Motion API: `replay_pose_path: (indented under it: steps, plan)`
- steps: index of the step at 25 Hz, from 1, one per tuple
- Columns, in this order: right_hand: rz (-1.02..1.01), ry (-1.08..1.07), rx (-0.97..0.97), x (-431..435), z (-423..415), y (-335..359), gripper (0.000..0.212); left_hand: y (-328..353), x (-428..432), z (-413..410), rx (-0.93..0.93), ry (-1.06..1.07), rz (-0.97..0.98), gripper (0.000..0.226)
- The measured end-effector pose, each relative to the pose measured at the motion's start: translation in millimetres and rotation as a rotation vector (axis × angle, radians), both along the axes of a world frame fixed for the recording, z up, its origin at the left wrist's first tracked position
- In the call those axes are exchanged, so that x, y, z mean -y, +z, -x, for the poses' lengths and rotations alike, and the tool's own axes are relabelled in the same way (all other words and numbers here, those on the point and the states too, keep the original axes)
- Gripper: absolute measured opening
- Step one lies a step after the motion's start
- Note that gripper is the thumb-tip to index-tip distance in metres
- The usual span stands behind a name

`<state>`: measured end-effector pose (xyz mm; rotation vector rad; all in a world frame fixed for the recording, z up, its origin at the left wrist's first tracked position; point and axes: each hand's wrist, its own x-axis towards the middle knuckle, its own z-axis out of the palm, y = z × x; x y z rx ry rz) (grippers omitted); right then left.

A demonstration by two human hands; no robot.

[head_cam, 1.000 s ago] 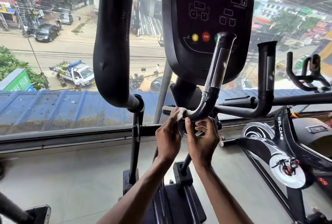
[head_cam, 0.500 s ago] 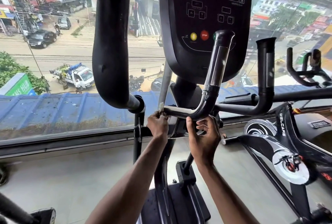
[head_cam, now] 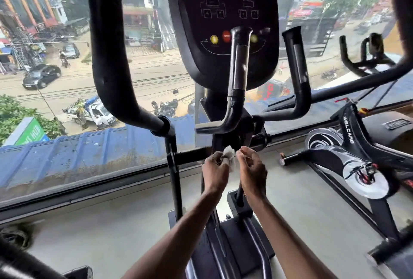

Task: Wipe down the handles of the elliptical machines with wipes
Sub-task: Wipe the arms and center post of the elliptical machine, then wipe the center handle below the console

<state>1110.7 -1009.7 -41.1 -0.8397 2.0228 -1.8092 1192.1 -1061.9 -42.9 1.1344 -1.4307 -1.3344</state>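
A black elliptical stands before me, its console (head_cam: 225, 21) up top. The left fixed handle (head_cam: 237, 82) rises in front of the console and the right fixed handle (head_cam: 298, 77) stands beside it. A thick padded swing handle (head_cam: 107, 55) curves down at left. Below the handles, my left hand (head_cam: 214, 171) grips a crumpled white wipe (head_cam: 229, 153). My right hand (head_cam: 252, 171) hovers right beside it with fingers loosely curled, its fingertips close to the wipe; I cannot tell if they touch. Neither hand touches a handle.
A large window (head_cam: 55, 77) looks over a street, with a concrete ledge (head_cam: 111, 218) beneath it. A black and white spin bike (head_cam: 348, 142) stands to the right. The elliptical's base and rails (head_cam: 232, 252) lie under my forearms.
Both hands have come off the lower bar of the left fixed handle and dropped below it. The wipe is now bunched in my left hand between the two hands.
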Motion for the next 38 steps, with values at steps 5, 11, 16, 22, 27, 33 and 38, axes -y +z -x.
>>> replay_pose_path:
  steps: [5,11,16,22,27,33,38]
  plan:
    - [-0.104,-0.075,0.189,-71.9,47.4,-26.5,0.015,-6.8,-53.0,46.6,0.108,-0.326,-0.117,0.021]
    - [-0.040,-0.484,0.298,-204.2,91.1,-29.8,0.009,-9.2,-152.0,124.0,0.157,-0.755,-0.185,0.015]
    - [-0.010,-0.864,0.354,-344.1,87.2,-29.0,0.030,-8.4,-274.8,170.7,0.199,-1.161,-0.258,0.010]
    - [0.049,-1.326,0.353,-520.6,40.7,-32.0,0.011,-9.0,-457.9,167.8,0.266,-1.575,-0.244,0.007]
    - [0.129,-1.583,0.325,-655.7,-8.6,-32.4,0.011,-5.4,-609.4,141.2,0.293,-1.766,-0.172,0.015]
    - [0.165,-1.773,0.368,-810.7,-74.0,-23.4,0.012,-1.5,-781.0,95.1,0.291,-1.933,-0.191,0.005]
    - [0.061,-1.936,0.320,-903.1,-130.5,-13.6,0.004,-6.3,-893.8,59.3,0.366,-2.032,-0.187,0.057]
